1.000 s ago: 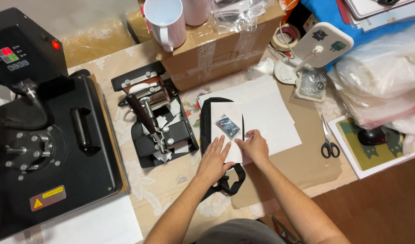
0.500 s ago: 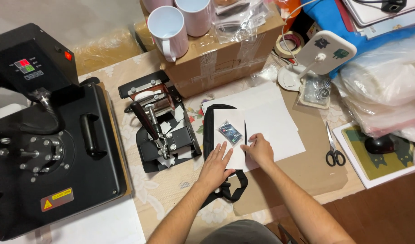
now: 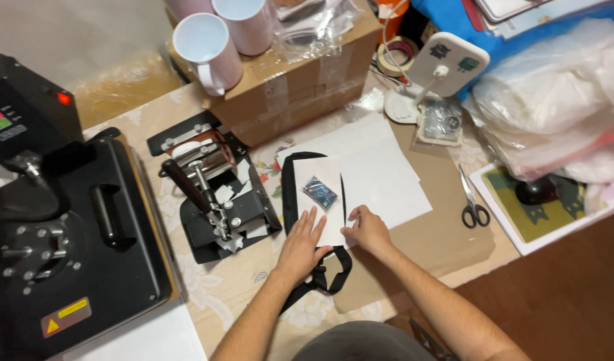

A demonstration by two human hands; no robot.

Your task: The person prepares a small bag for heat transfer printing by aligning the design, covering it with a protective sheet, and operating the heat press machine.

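Observation:
A black bag with a strap lies on the table in front of me. A white paper sheet with a small dark printed picture lies on top of it. My left hand rests flat, fingers apart, on the sheet's lower left part. My right hand pinches the sheet's lower right corner. Larger white sheets lie under and to the right of the bag, on brown paper.
A big black heat press fills the left side. A black mug press stands beside the bag. A cardboard box carries white mugs. Scissors, a tape roll, a white stand and plastic bags lie right.
Both hands stay on the white sheet over the bag, with only slight shifts. The camera has tilted, so the table sits lower in the view.

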